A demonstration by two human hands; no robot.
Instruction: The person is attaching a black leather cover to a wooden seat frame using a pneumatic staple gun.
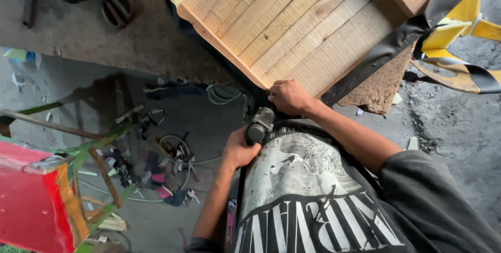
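A: Status on the hands?

B: Left hand (239,150) has its grip clenched round a dark cylindrical power tool (259,124), prob a grinder or sander, can't tell which, head is hidden under the panel edge. Tool sits just below the near corner of the wooden slat panel (292,23), close to the person's chest.

A: Right?

B: Right hand (288,96) is pressed on the panel's near corner, fingers curled over the edge, so grasping the panel. Hands are near each other, not touching.

A: Panel where?

B: Lying tilted on the table (104,39), near corner overhanging the table edge toward the person. Pale slats run diagonally, thicker frame piece at top right. A black strap (396,44) runs across its right edge, next to a yellow frame (459,28) wrapped with dark tape.

A: Anything else around?

B: Scissors (116,7) and a dark round object on the table, top left. Floor (459,122) is grey concrete w/ scraps, wires (180,151), offcuts below the table. Red-painted piece (28,201) w/ green sticks bottom left. Person wears a dark printed T-shirt (313,195).
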